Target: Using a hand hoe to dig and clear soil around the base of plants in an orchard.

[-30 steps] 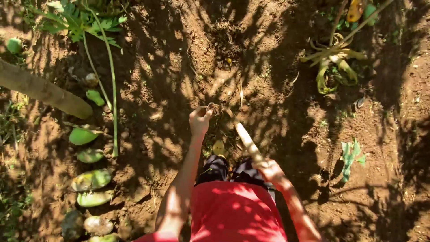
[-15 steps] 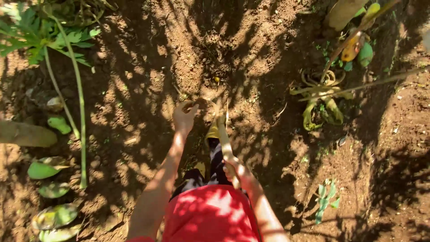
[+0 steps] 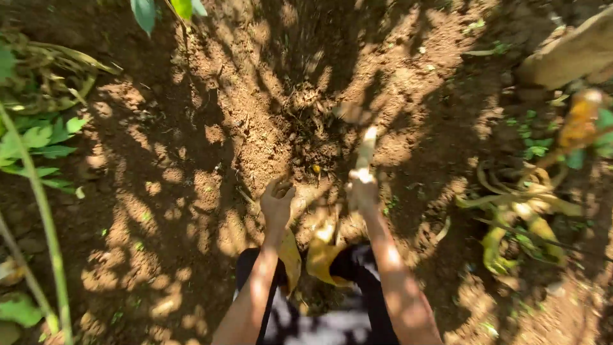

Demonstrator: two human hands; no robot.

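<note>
At the far left a green stalk (image 3: 48, 230) ran up the frame, with green leaves (image 3: 38, 137) beside it and a tangle of dry, yellowish stems (image 3: 54, 73) above them. Brown soil (image 3: 191, 128), dappled with sun and shade, filled the middle of the view.

The left hand (image 3: 277, 203) reached down to the ground just in front of the person's feet, fingers loosely spread and slack; it seemed to touch the soil, though whether it pinched anything could not be told. Below it, yellow boots (image 3: 319, 255) showed between dark patterned trousers (image 3: 357, 300).

Just to the right, the right hand (image 3: 363, 190) was clenched round a pale wooden handle (image 3: 366, 148), which rose from the fist and pointed away from the person toward a clump of roots and loose earth (image 3: 306, 102). The tool's working end was blurred and could not be made out.

Further right, wilted yellow-green leaves (image 3: 517, 217) lay on the ground, well apart from the hands. A thick pale trunk (image 3: 571, 54) crossed the upper right corner, and a blurred orange and green fruit (image 3: 584, 121) hung beneath it
</note>
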